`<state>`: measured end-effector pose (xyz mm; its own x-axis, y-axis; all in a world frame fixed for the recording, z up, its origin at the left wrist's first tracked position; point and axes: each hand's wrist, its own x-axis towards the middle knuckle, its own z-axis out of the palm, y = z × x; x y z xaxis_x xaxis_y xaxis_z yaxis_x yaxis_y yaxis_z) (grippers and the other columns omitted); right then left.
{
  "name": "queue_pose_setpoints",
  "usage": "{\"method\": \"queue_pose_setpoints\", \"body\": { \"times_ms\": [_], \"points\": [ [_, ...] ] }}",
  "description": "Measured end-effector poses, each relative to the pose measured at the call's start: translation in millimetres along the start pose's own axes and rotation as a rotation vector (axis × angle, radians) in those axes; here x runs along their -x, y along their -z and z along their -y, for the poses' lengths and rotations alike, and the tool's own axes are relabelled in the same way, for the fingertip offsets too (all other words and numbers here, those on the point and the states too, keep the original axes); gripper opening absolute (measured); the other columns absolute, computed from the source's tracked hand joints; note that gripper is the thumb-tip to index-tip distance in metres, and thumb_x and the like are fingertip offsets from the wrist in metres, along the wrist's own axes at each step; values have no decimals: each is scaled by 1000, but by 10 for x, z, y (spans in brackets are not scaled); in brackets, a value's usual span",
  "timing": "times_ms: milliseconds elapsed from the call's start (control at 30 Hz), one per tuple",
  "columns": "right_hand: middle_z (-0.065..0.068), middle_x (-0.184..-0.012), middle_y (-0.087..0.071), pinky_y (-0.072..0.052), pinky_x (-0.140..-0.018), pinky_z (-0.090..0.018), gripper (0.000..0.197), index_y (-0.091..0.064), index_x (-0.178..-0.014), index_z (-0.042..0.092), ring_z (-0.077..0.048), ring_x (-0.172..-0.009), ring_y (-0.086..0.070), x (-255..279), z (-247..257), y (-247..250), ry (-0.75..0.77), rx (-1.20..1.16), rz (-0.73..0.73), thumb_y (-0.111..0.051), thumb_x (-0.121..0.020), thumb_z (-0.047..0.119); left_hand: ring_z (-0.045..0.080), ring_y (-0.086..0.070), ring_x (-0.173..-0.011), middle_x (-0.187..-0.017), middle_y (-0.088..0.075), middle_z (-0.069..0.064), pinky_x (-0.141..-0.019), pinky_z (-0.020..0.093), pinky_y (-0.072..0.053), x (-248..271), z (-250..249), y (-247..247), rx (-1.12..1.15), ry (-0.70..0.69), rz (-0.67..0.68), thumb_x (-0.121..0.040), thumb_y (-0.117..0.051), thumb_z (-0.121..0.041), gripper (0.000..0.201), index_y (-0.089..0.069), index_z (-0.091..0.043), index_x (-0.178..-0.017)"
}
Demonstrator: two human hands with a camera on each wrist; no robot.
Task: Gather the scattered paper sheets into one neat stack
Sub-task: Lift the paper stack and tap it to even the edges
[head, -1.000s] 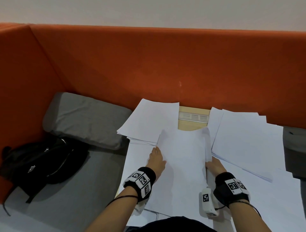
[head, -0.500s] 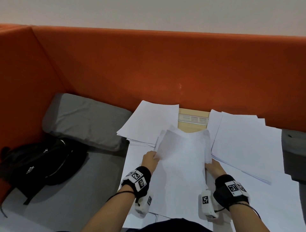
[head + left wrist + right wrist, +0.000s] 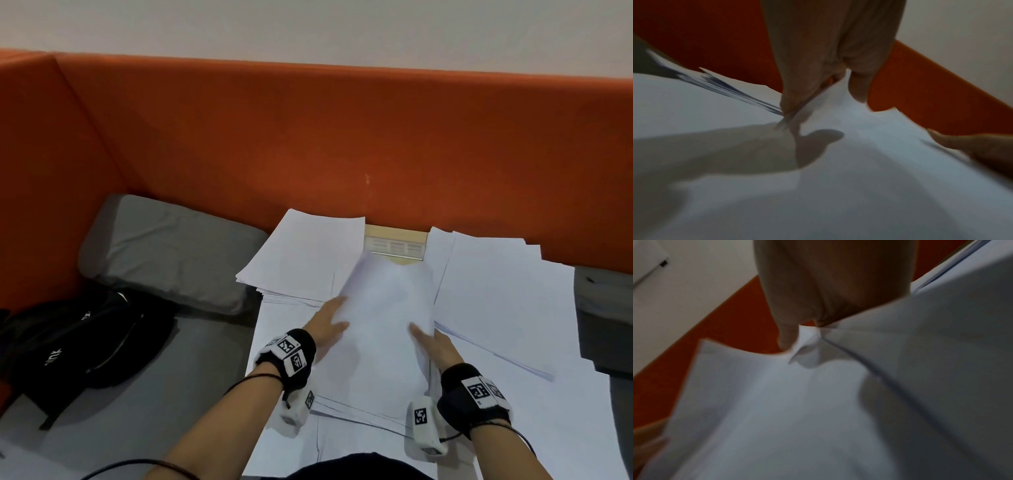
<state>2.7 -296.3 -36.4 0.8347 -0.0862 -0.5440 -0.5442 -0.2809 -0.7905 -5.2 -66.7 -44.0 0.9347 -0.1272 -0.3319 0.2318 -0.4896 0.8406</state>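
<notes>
We hold the centre sheets by both side edges, lifted off the table. Left hand is at the left edge: in the left wrist view the fingers go under the paper and the thumb presses on top, a pinch. Right hand is at the right edge; the right wrist view shows the thumb on top with paper buckled under it, the other fingers hidden below, so we judge a pinch there too.

The rest of the paper is not gathered yet: a left pile and a right pile lie flat, near the orange backrest, with loose sheets underneath.

Risks: the bunch is limp and bowed, so a thin pinch could let the lower sheets slide out. The buckle at the right thumb may crease. Dropping the bunch askew on a pile would leave ragged edges.

Versus half a second ago: the left hand has shifted forward with fingers stretched out, where it was bunched at the corner; the far edge of the bunch reaches further toward the backrest. Both piles are unmoved.
</notes>
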Motion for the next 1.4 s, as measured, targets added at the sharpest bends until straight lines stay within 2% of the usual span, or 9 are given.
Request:
{"method": "queue_pose_setpoints", "body": {
  "times_ms": [133, 267, 333, 467, 667, 833, 967, 1100, 1400],
  "points": [
    [-21, -125, -57, -41, -90, -31, 35, -51, -126, -3, -27, -106, -55, 54, -24, 18, 156, -18, -33, -52, -92, 4, 27, -4, -146, -157, -2, 4, -119, 42, -12, 67, 148, -64, 50, 24, -56, -93, -54, -22, 63, -20, -38, -143],
    [-15, -103, -65, -51, -61, -15, 26, -56, -117, 1, -16, -78, -61, 228, 184, 112, 289, -210, 21, -52, -92, 3, 16, -28, -140, -154, -24, -1, -116, 45, -26, 152, 66, 77, 532, -100, -278, -78, -68, -32, 92, -6, -40, -146],
    [-16, -105, -65, -51, -57, -11, 23, -58, -113, 2, -8, -71, -64, 284, 353, 153, 384, -242, -17, -53, -91, 4, 17, -46, -129, -142, -47, 1, -110, 44, -36, 199, -177, 177, 576, -201, -292, -80, -66, -26, 70, -31, -25, -141],
    [2, -95, -64, -51, -66, -12, 23, -57, -114, 9, 3, -73, -66, 446, 785, 144, 590, -350, -94, -54, -91, 5, 17, -60, -104, -113, -61, 0, -90, 15, -48, 280, -702, 318, 443, -414, -454, -92, -53, -3, 26, -48, -15, -115],
    [7, -87, -61, -46, -56, -3, 22, -55, -107, 10, 7, -66, -62, 636, 1044, 109, 697, -396, -109, -61, -87, 7, -20, -55, -76, -91, -54, -19, -69, 1, -43, 427, -986, 413, 401, -543, -601, -87, -63, -13, 34, -42, -29, -108],
    [-9, -97, -60, -48, -52, -8, 27, -54, -105, 7, -18, -74, -57, 528, 852, -40, 527, -253, -94, -68, -82, 7, 9, -56, -101, -113, -58, -4, -87, 18, -43, 412, -839, 339, 352, -436, -584, -79, -60, -36, 54, -44, -15, -128],
    [-21, -103, -60, -45, -71, -29, 18, -56, -103, 1, -27, -88, -56, 450, 679, -107, 432, -248, -144, -62, -87, 8, 22, -58, -103, -103, -60, -1, -76, 10, -43, 386, -714, 262, 397, -350, -547, -90, -59, -13, 23, -57, -11, -114],
    [-15, -96, -61, -46, -50, -6, 17, -56, -102, 2, -24, -81, -55, 537, 833, 31, 543, -343, -181, -61, -86, 3, 7, -57, -84, -90, -62, -4, -68, 2, -43, 463, -865, 343, 415, -453, -600, -91, -56, -6, 14, -58, -12, -103],
    [2, -89, -62, -46, -59, -6, 25, -55, -103, 14, 3, -69, -62, 566, 903, 142, 641, -332, -58, -62, -84, 0, -2, -58, -85, -96, -56, -11, -73, 7, -47, 448, -942, 403, 528, -550, -718, -85, -66, -16, 36, -43, -18, -112]
  ]
}}
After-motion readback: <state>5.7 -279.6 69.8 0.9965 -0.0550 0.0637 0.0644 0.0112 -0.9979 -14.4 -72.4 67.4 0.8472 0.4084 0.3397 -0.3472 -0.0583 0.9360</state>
